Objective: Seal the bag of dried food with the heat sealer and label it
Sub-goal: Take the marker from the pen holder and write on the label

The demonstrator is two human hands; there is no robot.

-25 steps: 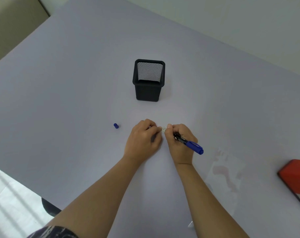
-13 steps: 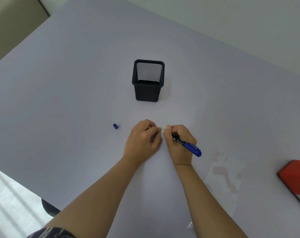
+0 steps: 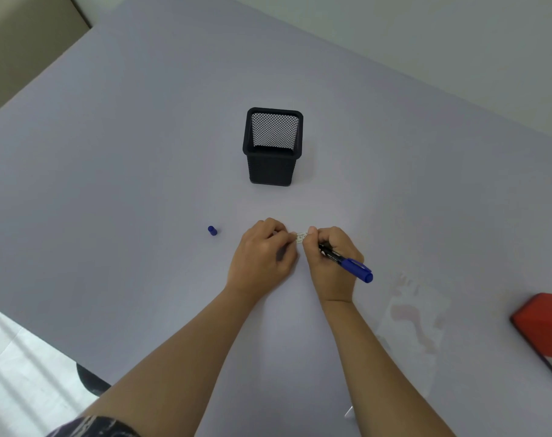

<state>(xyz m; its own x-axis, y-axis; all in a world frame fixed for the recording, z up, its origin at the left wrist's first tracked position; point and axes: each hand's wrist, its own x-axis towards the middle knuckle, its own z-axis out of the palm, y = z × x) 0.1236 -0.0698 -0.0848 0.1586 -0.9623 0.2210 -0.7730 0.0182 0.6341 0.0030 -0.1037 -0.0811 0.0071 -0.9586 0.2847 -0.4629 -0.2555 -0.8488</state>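
A small white label (image 3: 301,237) with writing on it is pinched between the fingertips of both hands at the table's middle. My left hand (image 3: 262,257) holds its left end. My right hand (image 3: 331,263) holds its right end and also grips a blue marker (image 3: 347,263), whose blue end points back to the right. The clear bag of dried food (image 3: 413,320) lies flat to the right of my right forearm. At the right edge sits the red heat sealer (image 3: 546,326), partly out of view.
A black mesh pen cup (image 3: 273,146) stands behind the hands. The marker's blue cap (image 3: 212,230) lies on the grey table (image 3: 110,184) to the left of my left hand. The table's near left edge runs diagonally, with white floor below it.
Both hands have stayed over the label with only slight finger movement. The marker's blue end has tilted a little lower.
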